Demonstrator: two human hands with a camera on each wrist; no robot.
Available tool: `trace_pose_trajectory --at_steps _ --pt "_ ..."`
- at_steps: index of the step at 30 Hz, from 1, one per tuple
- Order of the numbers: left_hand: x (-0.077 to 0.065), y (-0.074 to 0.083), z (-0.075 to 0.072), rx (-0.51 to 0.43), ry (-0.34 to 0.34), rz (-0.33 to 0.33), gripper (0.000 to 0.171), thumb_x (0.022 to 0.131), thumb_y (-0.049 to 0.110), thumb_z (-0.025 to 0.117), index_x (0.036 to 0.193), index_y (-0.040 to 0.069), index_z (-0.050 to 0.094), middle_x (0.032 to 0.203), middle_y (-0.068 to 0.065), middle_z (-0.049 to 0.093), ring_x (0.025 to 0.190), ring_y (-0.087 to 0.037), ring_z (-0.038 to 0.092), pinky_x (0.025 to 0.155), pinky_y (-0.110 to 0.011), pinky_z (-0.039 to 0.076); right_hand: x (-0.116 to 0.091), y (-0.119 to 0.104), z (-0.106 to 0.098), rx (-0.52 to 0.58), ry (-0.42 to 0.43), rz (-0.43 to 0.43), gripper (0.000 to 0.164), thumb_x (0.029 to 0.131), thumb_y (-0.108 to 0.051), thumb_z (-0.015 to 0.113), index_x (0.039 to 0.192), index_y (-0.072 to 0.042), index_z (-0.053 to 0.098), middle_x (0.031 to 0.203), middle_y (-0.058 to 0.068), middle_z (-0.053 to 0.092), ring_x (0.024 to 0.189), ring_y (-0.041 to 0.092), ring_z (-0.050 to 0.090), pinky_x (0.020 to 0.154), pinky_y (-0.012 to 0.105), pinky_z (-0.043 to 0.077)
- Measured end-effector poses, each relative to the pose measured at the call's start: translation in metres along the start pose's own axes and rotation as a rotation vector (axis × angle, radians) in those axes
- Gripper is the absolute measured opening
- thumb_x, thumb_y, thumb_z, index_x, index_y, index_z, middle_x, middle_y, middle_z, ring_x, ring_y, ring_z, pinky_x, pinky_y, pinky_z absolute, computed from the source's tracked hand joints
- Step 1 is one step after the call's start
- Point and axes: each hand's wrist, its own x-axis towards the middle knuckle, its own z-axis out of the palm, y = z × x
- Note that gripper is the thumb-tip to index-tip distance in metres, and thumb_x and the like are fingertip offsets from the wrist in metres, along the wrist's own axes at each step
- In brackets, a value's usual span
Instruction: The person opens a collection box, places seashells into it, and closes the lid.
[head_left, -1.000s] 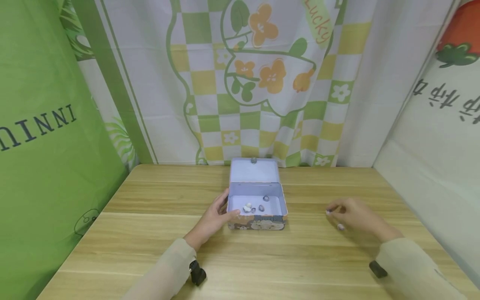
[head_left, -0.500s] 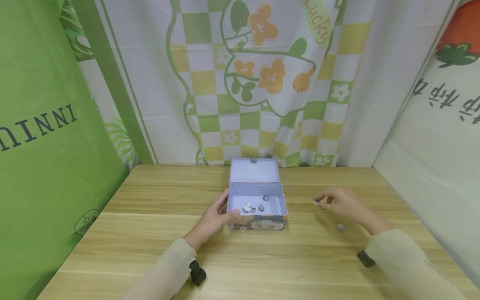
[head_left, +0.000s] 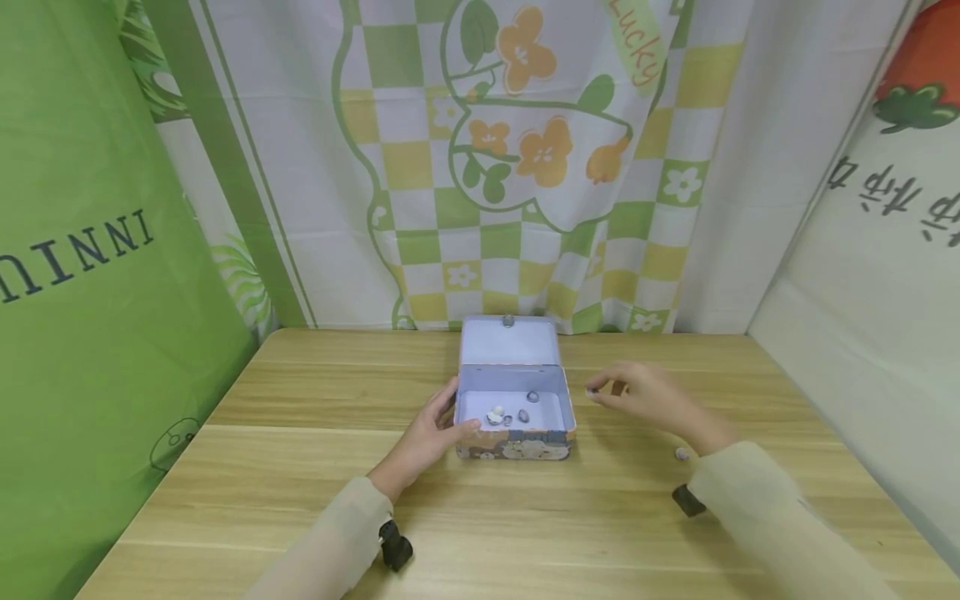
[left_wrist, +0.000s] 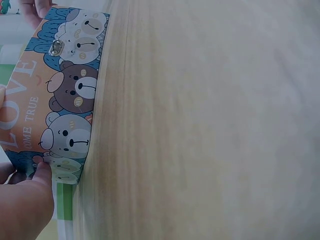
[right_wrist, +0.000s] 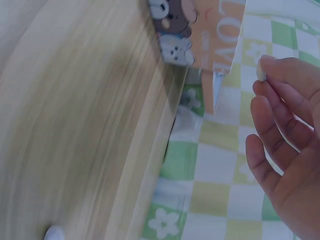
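Note:
An open tin box (head_left: 514,446) with cartoon bears on its front stands on the table, its hinged lid (head_left: 510,342) tipped back. My left hand (head_left: 429,433) grips the box's left front corner, thumb over the front and fingers along the side. Inside lie several small shell-like pieces (head_left: 522,416), whitish and purplish. To the right of the box, my right hand (head_left: 648,398) pinches a small whitish shell-like piece (right_wrist: 261,71) between thumb and index finger, the other fingers loosely bent. Another such piece (head_left: 681,453) rests on the table below the right wrist.
The wooden table (head_left: 300,517) reaches back to a checkered, flowered curtain (head_left: 525,250) close behind the lid. A green cloth (head_left: 90,333) hangs along the left, a white printed cloth (head_left: 862,317) along the right.
My right hand has lifted the small piece from the right side of the table and carried it left, close to the box. The left hand and the box have stayed put.

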Motion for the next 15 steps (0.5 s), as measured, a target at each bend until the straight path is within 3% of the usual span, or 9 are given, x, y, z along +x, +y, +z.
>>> trace_pose_trajectory --at_steps 15 --pt "-0.001 0.001 0.000 0.003 0.000 -0.007 0.083 0.097 0.011 0.068 0.161 0.010 0.015 0.167 -0.011 0.010 0.150 -0.036 0.016 0.120 -0.046 0.022 0.034 -0.019 0.030 0.069 0.007 -0.095 0.016 0.087 -0.009 0.077 0.103 -0.007 0.078 0.098 0.002 0.074 0.075 0.008 0.061 0.062 0.024 0.055"
